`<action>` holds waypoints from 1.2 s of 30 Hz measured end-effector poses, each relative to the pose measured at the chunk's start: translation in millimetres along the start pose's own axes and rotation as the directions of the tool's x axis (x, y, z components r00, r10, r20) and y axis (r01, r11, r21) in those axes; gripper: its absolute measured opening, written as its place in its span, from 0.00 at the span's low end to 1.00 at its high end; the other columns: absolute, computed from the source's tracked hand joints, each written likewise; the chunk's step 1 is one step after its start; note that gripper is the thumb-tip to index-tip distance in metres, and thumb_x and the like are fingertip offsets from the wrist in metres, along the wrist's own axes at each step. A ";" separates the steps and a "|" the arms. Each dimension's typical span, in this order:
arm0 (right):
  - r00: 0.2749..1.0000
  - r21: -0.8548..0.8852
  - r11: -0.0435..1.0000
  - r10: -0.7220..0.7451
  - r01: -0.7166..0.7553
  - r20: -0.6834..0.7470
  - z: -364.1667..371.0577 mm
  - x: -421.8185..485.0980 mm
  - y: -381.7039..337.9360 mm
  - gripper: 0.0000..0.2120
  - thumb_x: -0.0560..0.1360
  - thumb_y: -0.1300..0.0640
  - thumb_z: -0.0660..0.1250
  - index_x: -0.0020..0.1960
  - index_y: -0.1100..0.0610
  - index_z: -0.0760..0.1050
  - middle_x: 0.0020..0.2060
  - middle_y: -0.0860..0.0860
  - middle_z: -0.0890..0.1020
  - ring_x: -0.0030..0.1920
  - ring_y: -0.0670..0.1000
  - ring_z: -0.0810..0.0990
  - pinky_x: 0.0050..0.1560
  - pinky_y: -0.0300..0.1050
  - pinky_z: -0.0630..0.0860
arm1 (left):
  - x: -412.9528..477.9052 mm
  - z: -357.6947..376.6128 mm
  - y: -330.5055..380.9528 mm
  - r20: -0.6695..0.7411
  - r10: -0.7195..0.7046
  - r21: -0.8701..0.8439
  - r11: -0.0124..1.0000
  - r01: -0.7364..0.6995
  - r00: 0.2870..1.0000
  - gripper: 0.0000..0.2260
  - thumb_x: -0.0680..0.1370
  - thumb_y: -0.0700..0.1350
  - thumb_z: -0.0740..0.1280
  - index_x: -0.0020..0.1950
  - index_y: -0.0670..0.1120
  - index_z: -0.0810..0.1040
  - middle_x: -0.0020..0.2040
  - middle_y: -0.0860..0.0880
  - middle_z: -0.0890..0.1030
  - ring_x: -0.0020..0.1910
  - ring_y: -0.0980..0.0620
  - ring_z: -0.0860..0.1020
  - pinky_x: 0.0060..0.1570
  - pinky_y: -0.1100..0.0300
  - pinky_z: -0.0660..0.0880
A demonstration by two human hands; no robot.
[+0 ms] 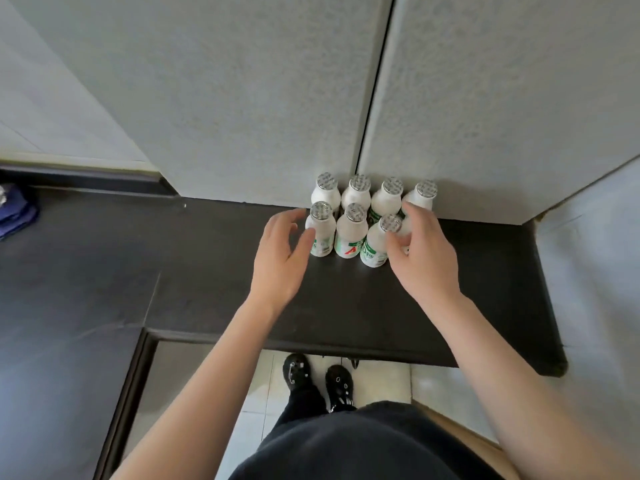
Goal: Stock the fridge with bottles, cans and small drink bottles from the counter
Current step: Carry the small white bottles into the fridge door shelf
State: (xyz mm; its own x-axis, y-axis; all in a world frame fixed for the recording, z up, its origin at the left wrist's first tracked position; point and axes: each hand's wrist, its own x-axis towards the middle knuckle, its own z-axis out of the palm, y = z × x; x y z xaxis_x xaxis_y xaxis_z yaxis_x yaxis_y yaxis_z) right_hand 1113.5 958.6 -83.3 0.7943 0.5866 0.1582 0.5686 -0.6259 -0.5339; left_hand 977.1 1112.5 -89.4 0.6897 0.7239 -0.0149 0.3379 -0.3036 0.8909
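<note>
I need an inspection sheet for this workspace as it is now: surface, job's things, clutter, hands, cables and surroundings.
Surface: dark counter, matte.
Job's things: seven small white drink bottles with foil lids, upright, in two rows against the grey panels; the right hand may hide an eighth.
Clutter: blue object at the far left edge, too blurred to identify.
Hands: left hand open, fingers spread beside the front-left bottle; right hand with fingers curved at the right end of the group, grip unclear.
Cables: nothing seen.
Surroundings: tiled floor and black shoes below the counter edge.
</note>
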 end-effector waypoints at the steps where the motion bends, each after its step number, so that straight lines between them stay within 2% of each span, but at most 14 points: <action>1: 1.000 -0.014 1.000 0.002 -0.002 0.006 1.9 2.2 0.2 0.20 0.77 0.54 0.63 0.67 0.55 0.67 0.60 0.50 0.74 0.48 0.48 0.78 0.40 0.41 0.68 | 9.2 2.8 2.1 0.021 0.023 0.018 1.000 -0.024 0.999 0.15 0.79 0.48 0.62 0.66 0.52 0.71 0.55 0.68 0.68 0.55 0.69 0.71 0.53 0.66 0.71; 2: 1.000 -0.035 0.999 0.004 -0.004 0.011 3.5 3.6 -0.2 0.19 0.77 0.53 0.63 0.67 0.54 0.68 0.59 0.49 0.76 0.48 0.49 0.79 0.39 0.41 0.69 | 17.0 5.6 3.1 0.047 0.045 0.033 0.998 -0.047 0.998 0.16 0.79 0.48 0.62 0.68 0.52 0.70 0.57 0.69 0.68 0.57 0.68 0.70 0.56 0.65 0.70; 6: 1.000 -0.139 0.990 -0.003 0.004 0.005 11.4 5.0 -1.7 0.20 0.76 0.49 0.64 0.65 0.53 0.71 0.50 0.48 0.81 0.45 0.49 0.80 0.38 0.42 0.72 | 36.1 17.4 -0.4 0.142 0.132 0.105 0.983 -0.148 0.981 0.19 0.79 0.47 0.63 0.69 0.50 0.70 0.66 0.55 0.71 0.64 0.56 0.69 0.61 0.61 0.67; 9: 0.999 -0.158 0.987 0.009 -0.014 -0.031 15.2 5.9 -0.6 0.20 0.74 0.48 0.66 0.64 0.53 0.72 0.49 0.47 0.82 0.43 0.48 0.80 0.37 0.39 0.70 | 39.9 21.3 -6.8 0.148 0.123 0.140 0.980 -0.143 0.981 0.18 0.77 0.45 0.65 0.67 0.49 0.72 0.63 0.52 0.74 0.62 0.52 0.72 0.60 0.61 0.68; 14: 0.998 -0.120 0.992 0.018 -0.025 -0.062 18.6 -4.6 -1.5 0.21 0.72 0.52 0.70 0.63 0.58 0.74 0.51 0.51 0.82 0.45 0.50 0.81 0.40 0.41 0.74 | 35.4 20.5 -16.0 0.128 0.152 0.146 0.975 -0.170 0.980 0.16 0.77 0.45 0.66 0.65 0.50 0.74 0.58 0.55 0.77 0.59 0.53 0.73 0.56 0.63 0.67; 16: 0.999 -0.095 0.995 0.026 -0.030 -0.044 19.0 -9.2 -1.4 0.19 0.72 0.51 0.71 0.59 0.58 0.76 0.50 0.50 0.81 0.44 0.48 0.80 0.40 0.37 0.73 | 31.5 19.3 -18.1 0.111 0.163 0.119 0.977 -0.176 0.980 0.16 0.77 0.45 0.67 0.65 0.51 0.74 0.56 0.60 0.76 0.58 0.56 0.74 0.55 0.63 0.69; 19: 1.000 -0.056 0.998 0.010 -0.011 -0.009 17.3 -12.7 0.7 0.16 0.72 0.50 0.71 0.55 0.58 0.77 0.48 0.49 0.79 0.41 0.46 0.78 0.38 0.36 0.71 | 26.7 16.0 -20.1 0.086 0.159 0.072 0.984 -0.165 0.984 0.16 0.77 0.45 0.66 0.64 0.53 0.74 0.55 0.62 0.75 0.57 0.58 0.75 0.56 0.57 0.75; 22: 1.000 -0.010 1.000 -0.020 0.020 0.001 12.9 -20.7 4.3 0.15 0.72 0.51 0.70 0.55 0.58 0.77 0.48 0.49 0.79 0.41 0.46 0.77 0.38 0.40 0.76 | 20.2 10.8 -22.0 0.072 0.119 0.038 0.992 -0.122 0.990 0.16 0.77 0.43 0.67 0.65 0.53 0.74 0.56 0.60 0.77 0.57 0.53 0.77 0.58 0.49 0.75; 25: 0.999 0.050 0.999 0.016 -0.014 -0.034 7.9 -30.8 7.6 0.14 0.73 0.51 0.69 0.54 0.58 0.77 0.45 0.48 0.78 0.40 0.45 0.76 0.37 0.40 0.76 | 11.0 1.2 -24.0 0.022 0.103 0.072 0.992 -0.105 0.994 0.17 0.78 0.44 0.66 0.65 0.55 0.73 0.54 0.62 0.76 0.54 0.50 0.79 0.55 0.46 0.76; 27: 0.999 0.083 0.996 0.022 -0.019 -0.030 4.2 -34.9 9.1 0.16 0.73 0.46 0.66 0.52 0.57 0.77 0.43 0.46 0.77 0.38 0.44 0.75 0.36 0.35 0.73 | -0.7 -3.7 -24.2 -0.036 0.087 0.097 0.992 -0.083 0.996 0.17 0.78 0.46 0.64 0.66 0.57 0.71 0.53 0.66 0.75 0.52 0.50 0.78 0.54 0.48 0.77; 29: 1.000 0.134 0.991 -0.013 0.013 -0.002 1.2 -37.3 8.7 0.19 0.73 0.42 0.63 0.52 0.57 0.77 0.43 0.46 0.77 0.40 0.44 0.76 0.37 0.32 0.71 | -16.5 -6.9 -23.5 -0.107 0.045 0.074 0.997 -0.037 0.993 0.16 0.78 0.49 0.63 0.65 0.60 0.70 0.53 0.68 0.74 0.49 0.53 0.78 0.51 0.54 0.77; 32: 0.994 0.207 0.973 -0.109 0.101 0.027 -1.1 -39.8 2.1 0.21 0.72 0.41 0.62 0.52 0.59 0.77 0.44 0.45 0.77 0.43 0.44 0.77 0.40 0.30 0.71 | -44.8 -12.0 -22.8 -0.196 -0.055 -0.010 0.998 0.054 0.979 0.13 0.77 0.52 0.63 0.61 0.64 0.70 0.51 0.60 0.78 0.42 0.58 0.78 0.42 0.65 0.75; 34: 0.979 0.254 0.952 -0.193 0.173 0.058 1.5 -39.5 -5.1 0.20 0.72 0.42 0.63 0.50 0.59 0.77 0.43 0.45 0.77 0.42 0.45 0.77 0.40 0.33 0.73 | -67.5 -17.1 -23.5 -0.244 -0.094 -0.034 0.995 0.089 0.965 0.13 0.76 0.51 0.63 0.57 0.67 0.71 0.51 0.59 0.79 0.42 0.60 0.78 0.41 0.70 0.73; 36: 0.953 0.304 0.923 -0.279 0.234 0.114 8.1 -38.7 -14.6 0.19 0.73 0.43 0.63 0.49 0.58 0.78 0.42 0.46 0.78 0.42 0.47 0.78 0.40 0.39 0.75 | -92.3 -23.2 -24.8 -0.292 -0.146 -0.058 0.989 0.135 0.945 0.14 0.76 0.50 0.64 0.55 0.70 0.71 0.50 0.58 0.79 0.42 0.60 0.79 0.41 0.71 0.73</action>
State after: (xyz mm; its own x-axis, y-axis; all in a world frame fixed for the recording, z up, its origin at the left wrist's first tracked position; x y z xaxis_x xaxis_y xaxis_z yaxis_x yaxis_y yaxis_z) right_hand 1072.7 949.2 -88.4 0.5742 0.7926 0.2050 0.6456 -0.2844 -0.7088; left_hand 890.3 1067.6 -99.7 0.4156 0.9095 -0.0116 0.3902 -0.1668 0.9055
